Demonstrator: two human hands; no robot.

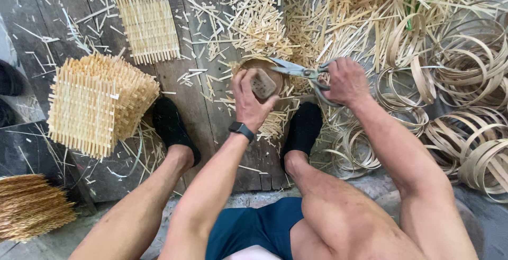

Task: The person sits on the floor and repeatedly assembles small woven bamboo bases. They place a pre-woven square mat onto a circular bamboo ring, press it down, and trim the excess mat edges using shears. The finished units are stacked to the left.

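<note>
Head view: scissors [301, 71] in right hand [345, 81]

No packages, labels, signs or screens show.

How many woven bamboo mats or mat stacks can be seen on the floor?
2: one flat mat lies at the top left, and one thick stack of mats sits beside the person's left foot. More may be hidden outside the view.
</note>
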